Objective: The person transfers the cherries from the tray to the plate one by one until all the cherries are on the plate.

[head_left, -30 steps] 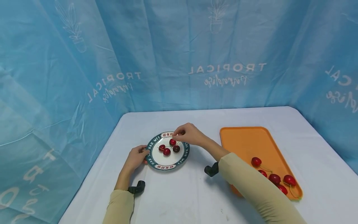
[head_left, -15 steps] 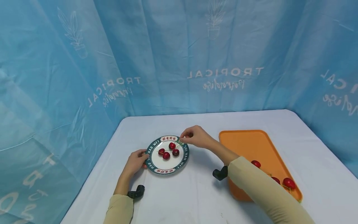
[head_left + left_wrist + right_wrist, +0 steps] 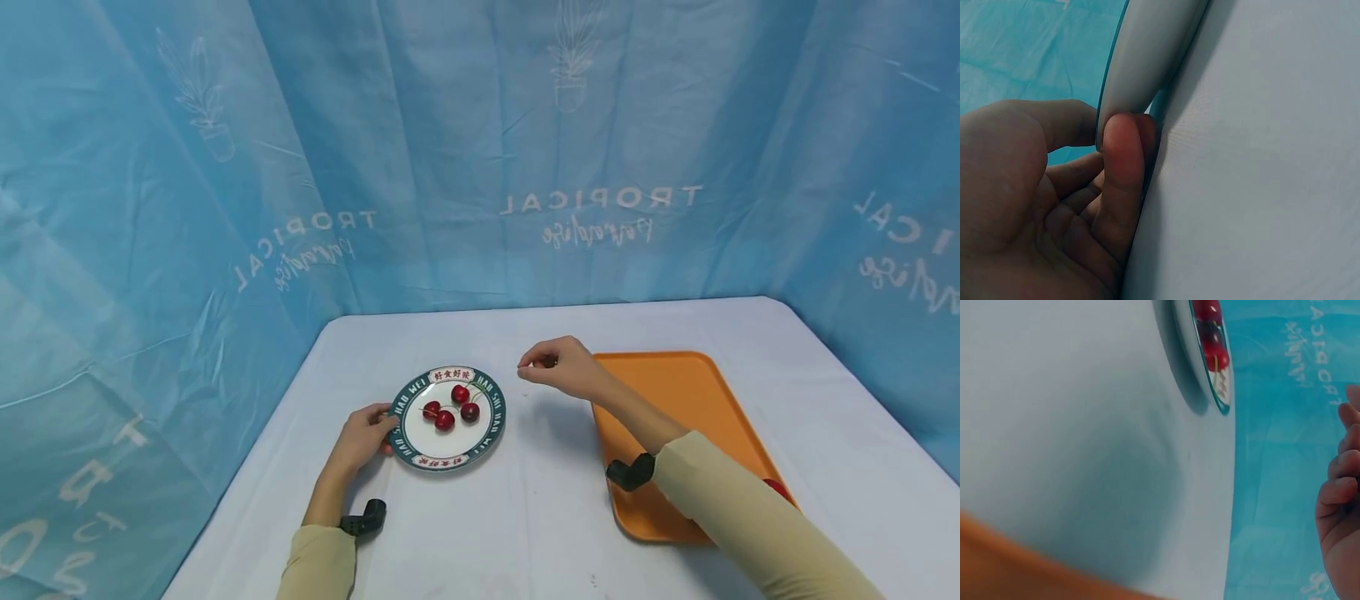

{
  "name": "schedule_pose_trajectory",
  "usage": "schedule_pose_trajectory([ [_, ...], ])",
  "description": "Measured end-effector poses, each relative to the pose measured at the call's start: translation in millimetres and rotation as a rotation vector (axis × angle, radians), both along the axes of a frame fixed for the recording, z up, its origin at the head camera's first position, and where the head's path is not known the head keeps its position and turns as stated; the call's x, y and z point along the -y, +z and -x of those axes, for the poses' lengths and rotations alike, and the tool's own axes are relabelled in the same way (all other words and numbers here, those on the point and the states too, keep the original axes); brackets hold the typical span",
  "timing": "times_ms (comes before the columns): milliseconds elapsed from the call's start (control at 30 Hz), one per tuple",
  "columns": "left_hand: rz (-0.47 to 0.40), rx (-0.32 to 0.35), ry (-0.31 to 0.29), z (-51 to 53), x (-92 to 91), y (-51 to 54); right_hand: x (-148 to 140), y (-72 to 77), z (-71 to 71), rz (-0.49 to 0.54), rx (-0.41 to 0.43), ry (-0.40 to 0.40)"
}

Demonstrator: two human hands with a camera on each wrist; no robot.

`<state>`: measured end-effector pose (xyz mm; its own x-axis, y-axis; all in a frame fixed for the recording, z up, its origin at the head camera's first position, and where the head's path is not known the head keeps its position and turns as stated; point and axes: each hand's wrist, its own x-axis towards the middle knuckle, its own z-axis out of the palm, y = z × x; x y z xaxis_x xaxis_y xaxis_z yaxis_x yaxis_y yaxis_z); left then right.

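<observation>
So the two hands are well apart here; the left hand (image 3: 363,437), left of centre in the head view, has the rim of a green-edged plate (image 3: 411,446) pinched between thumb and fingers, though the plate blocks some of those fingertips, and in the left wrist view the plate runs off the top edge; can't tell whether that rim is lifted off the white desk (image 3: 465,542) at all. Four cherries (image 3: 445,421) sit in the middle of the plate, stems too thin to trace properly; the right wrist view crops that bunch at the top. The right hand (image 3: 570,367) is in the air right of the plate, not touching it, fingers bent towards the thumb with a dark patch in between; honestly can't tell if that's shadow or something held, and its own wrist cam cuts the hand off at the right edge. Lower right, the sleeve (image 3: 750,508) covers a chunk of the orange tray (image 3: 675,383); just a sliver of red (image 3: 777,488) peeks out there.
</observation>
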<state>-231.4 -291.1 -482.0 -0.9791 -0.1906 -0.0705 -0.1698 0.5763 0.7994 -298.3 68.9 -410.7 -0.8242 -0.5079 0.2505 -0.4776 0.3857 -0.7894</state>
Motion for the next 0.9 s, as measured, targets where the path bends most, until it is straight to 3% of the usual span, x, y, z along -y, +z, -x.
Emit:
schedule_pose_trajectory([
  [300, -0.005, 0.003, 0.006, 1.1, 1.3, -1.9, -21.5, 9.0, -6.5, 0.012, 0.017, 0.001],
  [900, -0.002, -0.002, -0.003, 5.0, 3.5, -5.6, -51.1, 3.3, -18.2, -0.061, 0.019, -0.001],
])
